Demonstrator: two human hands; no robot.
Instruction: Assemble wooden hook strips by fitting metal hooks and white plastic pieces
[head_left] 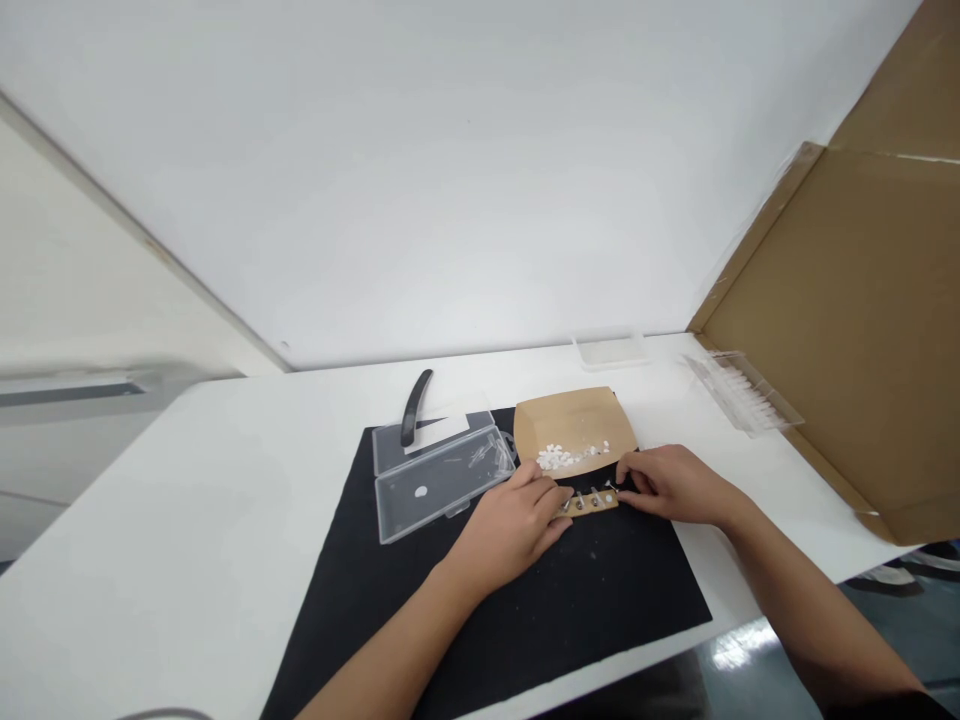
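Observation:
My left hand [510, 525] is closed on the left end of a narrow tan strip [601, 501], which lies on a black mat [570, 590]. Small clear and metallic pieces stand in a row along the strip, with a white dot near its right end. At that right end, my right hand [671, 485] pinches something tiny and pale that I cannot make out. Just behind both hands sits a brown paper tray [574, 415] with many small white pieces [555, 457] and a few clear ones.
An open clear plastic case [431, 495] lies left of my left hand, with a black curved tool [415, 408] across its back part. Farther back is a shallow clear tray [611, 352]. A clear box of white tips [742, 393] stands beside the cardboard [847, 330] at right.

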